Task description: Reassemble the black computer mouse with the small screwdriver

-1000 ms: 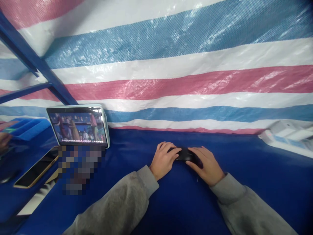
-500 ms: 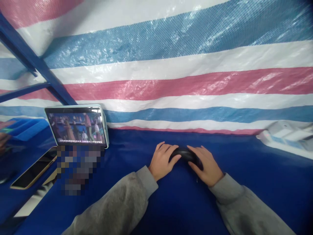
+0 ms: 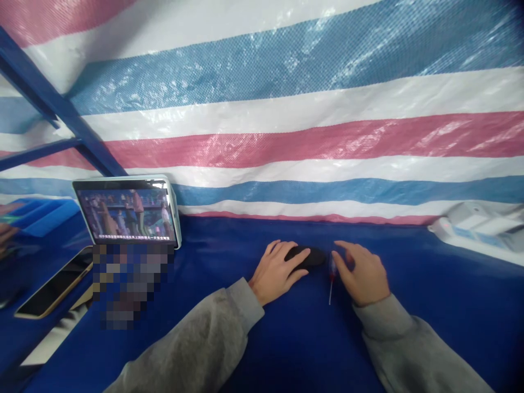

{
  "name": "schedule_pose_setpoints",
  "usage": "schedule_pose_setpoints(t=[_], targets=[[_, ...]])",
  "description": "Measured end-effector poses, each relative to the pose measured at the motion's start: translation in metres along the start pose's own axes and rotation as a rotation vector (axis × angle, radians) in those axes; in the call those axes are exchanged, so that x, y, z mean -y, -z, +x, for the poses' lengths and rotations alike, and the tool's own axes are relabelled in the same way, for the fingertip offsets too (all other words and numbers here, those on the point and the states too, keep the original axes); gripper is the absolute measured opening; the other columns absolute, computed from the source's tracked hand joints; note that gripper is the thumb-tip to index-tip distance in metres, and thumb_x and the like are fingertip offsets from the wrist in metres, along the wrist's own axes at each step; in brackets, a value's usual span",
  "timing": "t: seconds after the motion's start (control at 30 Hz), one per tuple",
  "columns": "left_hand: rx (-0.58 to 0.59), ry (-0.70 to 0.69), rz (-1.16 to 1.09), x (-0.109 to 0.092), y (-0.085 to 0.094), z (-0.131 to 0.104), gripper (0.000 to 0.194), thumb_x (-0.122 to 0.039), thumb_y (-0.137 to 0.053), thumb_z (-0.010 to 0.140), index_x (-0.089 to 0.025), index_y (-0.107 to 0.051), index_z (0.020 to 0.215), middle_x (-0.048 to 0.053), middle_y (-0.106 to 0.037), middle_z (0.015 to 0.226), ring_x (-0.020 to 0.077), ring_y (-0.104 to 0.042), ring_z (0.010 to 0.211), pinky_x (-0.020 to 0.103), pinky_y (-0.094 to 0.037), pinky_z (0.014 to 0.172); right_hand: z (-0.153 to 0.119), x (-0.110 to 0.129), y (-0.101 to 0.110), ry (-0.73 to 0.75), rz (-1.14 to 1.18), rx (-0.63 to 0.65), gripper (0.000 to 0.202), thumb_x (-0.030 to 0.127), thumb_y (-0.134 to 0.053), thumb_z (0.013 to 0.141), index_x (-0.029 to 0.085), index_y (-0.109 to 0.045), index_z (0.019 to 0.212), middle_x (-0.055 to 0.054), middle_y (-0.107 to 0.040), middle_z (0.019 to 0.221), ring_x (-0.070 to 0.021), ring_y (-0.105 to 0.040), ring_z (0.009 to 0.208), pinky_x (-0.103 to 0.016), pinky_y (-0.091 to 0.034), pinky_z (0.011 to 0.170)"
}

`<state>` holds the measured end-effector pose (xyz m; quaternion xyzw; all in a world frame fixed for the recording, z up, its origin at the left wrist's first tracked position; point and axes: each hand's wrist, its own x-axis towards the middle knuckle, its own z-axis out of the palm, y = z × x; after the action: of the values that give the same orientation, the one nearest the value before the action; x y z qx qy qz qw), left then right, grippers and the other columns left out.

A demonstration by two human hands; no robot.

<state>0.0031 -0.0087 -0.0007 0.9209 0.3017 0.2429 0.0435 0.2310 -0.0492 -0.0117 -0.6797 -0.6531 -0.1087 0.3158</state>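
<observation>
A black rounded object, like a computer mouse (image 3: 314, 257), lies on the blue table (image 3: 286, 338). My left hand (image 3: 279, 271) rests on its left end, fingers apart and partly over it. Just right of the black object is a small screwdriver (image 3: 332, 277) with a thin metal shaft pointing toward me. My right hand (image 3: 364, 273) is beside the screwdriver, its thumb and index fingertips close to the handle's upper end and slightly apart. Whether the fingertips touch the handle is unclear.
At the left, a tablet (image 3: 129, 214) stands playing a video, with a phone (image 3: 57, 281) lying before it. A blue tray (image 3: 51, 215) and another person's blurred hand (image 3: 6, 234) are farther left. White devices (image 3: 478, 229) sit at the right, before a striped sheet (image 3: 286, 147).
My right hand has let go of the black object and moved right, uncovering the screwdriver. The black object lies flatter, and my left hand has shifted slightly right over it.
</observation>
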Motion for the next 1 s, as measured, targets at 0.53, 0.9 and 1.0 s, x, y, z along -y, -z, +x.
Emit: schedule_pose_setpoints(t=[0.53,0.9,1.0], targets=[[-0.024,-0.073,-0.031,0.002,-0.001,0.0,0.04,-0.035,-0.046,0.101,-0.023,-0.049,0.138,0.01,-0.053,0.142,0.0242,-0.046,0.135,0.048,-0.036,0.115,0.028,0.028,0.017,-0.12,0.338,-0.311,0.046,0.036,-0.054,0.091,0.017,-0.054,0.133,-0.004,-0.074,0.083,-0.0149,-0.069,0.064,-0.027,-0.055,0.066],[0.018,-0.128,-0.006,-0.005,-0.001,0.003,0.041,-0.039,-0.047,0.1,-0.022,-0.049,0.138,0.011,-0.051,0.143,0.0228,-0.043,0.138,0.045,-0.035,0.117,0.005,0.025,0.015,0.132,0.347,-0.44,0.042,0.023,-0.062,0.088,0.019,-0.056,0.129,-0.007,-0.076,0.096,-0.0153,-0.072,0.066,-0.028,-0.06,0.068],[0.032,-0.101,-0.006,-0.008,-0.002,0.004,0.043,-0.037,-0.05,0.099,-0.024,-0.048,0.139,0.011,-0.049,0.145,0.0232,-0.041,0.139,0.046,-0.034,0.118,0.007,0.025,0.019,0.15,0.303,-0.431,0.039,0.024,-0.061,0.088,0.02,-0.057,0.127,-0.007,-0.075,0.099,-0.0161,-0.072,0.071,-0.028,-0.06,0.071]])
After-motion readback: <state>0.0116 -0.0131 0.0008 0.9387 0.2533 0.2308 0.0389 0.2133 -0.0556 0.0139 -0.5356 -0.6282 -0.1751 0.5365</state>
